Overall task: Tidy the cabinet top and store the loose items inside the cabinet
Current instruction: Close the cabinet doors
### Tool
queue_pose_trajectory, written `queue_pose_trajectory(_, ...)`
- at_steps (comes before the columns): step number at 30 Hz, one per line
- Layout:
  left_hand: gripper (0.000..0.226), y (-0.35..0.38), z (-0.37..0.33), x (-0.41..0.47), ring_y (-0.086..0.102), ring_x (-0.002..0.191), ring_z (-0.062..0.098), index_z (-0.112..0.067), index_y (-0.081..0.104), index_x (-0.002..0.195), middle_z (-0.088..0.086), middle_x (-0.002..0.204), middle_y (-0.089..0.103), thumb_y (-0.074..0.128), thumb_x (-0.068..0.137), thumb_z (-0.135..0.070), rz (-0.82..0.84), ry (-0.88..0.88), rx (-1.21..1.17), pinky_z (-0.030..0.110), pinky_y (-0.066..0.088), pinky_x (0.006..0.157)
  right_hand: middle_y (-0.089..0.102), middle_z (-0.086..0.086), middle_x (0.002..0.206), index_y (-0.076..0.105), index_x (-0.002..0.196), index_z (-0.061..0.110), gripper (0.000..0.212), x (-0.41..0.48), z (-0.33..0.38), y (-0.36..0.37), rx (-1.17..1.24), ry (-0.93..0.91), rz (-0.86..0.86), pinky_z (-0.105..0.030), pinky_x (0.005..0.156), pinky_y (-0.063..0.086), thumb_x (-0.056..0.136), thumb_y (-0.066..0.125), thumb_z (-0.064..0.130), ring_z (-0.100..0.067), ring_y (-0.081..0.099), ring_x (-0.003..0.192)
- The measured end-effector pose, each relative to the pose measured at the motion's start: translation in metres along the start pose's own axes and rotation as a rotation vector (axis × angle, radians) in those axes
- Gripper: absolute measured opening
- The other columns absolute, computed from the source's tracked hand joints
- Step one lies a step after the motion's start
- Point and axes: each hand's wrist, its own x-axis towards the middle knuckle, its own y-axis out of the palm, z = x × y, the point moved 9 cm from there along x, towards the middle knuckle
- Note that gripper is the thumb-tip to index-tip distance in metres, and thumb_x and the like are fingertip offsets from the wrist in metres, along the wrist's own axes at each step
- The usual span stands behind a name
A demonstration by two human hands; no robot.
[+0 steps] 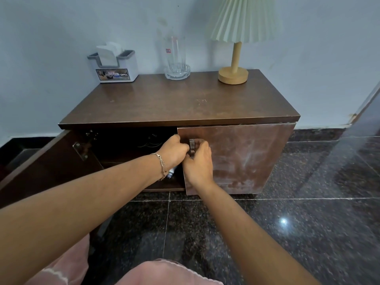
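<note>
A brown wooden cabinet (164,103) stands against the wall. Its left door (51,161) is swung wide open and its right door (246,157) is nearly flush with the front. My right hand (198,163) grips the dark handle (191,144) at the right door's left edge. My left hand (174,150), with a bracelet on the wrist, has its fingers curled at that same door edge, right beside the handle. Inside the dark cabinet a small white tube or bottle (171,173) lies under my left wrist. The rest of the inside is hidden in shadow.
On the top, along the wall, stand a white tissue holder (115,68), a tall clear glass in a glass dish (176,58) and a wooden lamp (234,73) with a pleated shade. Dark polished floor tiles (287,223) surround the cabinet. My knees in pink fabric are at the bottom.
</note>
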Motion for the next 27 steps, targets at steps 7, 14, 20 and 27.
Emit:
queue_pose_trajectory(7, 0.038, 0.0, -0.001, 0.0, 0.066, 0.098, 0.029, -0.006, 0.059, 0.112, 0.02, 0.108, 0.067, 0.055, 0.075, -0.007, 0.023, 0.039, -0.008, 0.043, 0.052, 0.092, 0.041, -0.008, 0.132, 0.037, 0.13, 0.013, 0.048, -0.003, 0.0, 0.004, -0.038, -0.005, 0.0, -0.035, 0.091, 0.042, 0.085, 0.053, 0.01, -0.023, 0.044, 0.114)
queue_pose_trajectory(14, 0.055, -0.035, -0.016, -0.008, 0.047, 0.128, 0.017, -0.01, 0.043, 0.138, 0.005, 0.139, 0.05, 0.06, 0.086, -0.006, -0.048, 0.174, 0.135, 0.033, 0.039, 0.108, 0.024, 0.005, 0.151, 0.036, 0.136, 0.018, 0.055, -0.025, 0.029, 0.01, -0.092, -0.177, -0.174, -0.039, 0.109, 0.035, 0.086, 0.058, 0.012, -0.011, 0.03, 0.138)
queue_pose_trajectory(20, 0.046, -0.116, -0.01, -0.042, 0.053, 0.111, 0.009, -0.017, 0.05, 0.131, -0.001, 0.129, 0.055, 0.062, 0.087, -0.012, -0.285, 0.316, 0.411, 0.015, 0.041, 0.087, 0.019, 0.008, 0.155, 0.034, 0.139, 0.018, 0.062, -0.043, 0.076, 0.075, -0.063, -0.318, 0.01, -0.037, 0.114, 0.029, 0.084, 0.061, 0.011, -0.01, 0.021, 0.143)
queue_pose_trajectory(27, 0.046, -0.237, 0.02, -0.127, 0.051, 0.119, 0.021, -0.016, 0.051, 0.129, 0.003, 0.127, 0.056, 0.06, 0.084, -0.021, -0.652, 0.293, 0.851, 0.042, 0.043, 0.101, 0.023, 0.006, 0.155, 0.036, 0.139, 0.017, 0.056, -0.095, 0.128, 0.171, 0.008, -0.477, 0.327, -0.038, 0.117, 0.024, 0.088, 0.057, 0.015, -0.01, 0.017, 0.145)
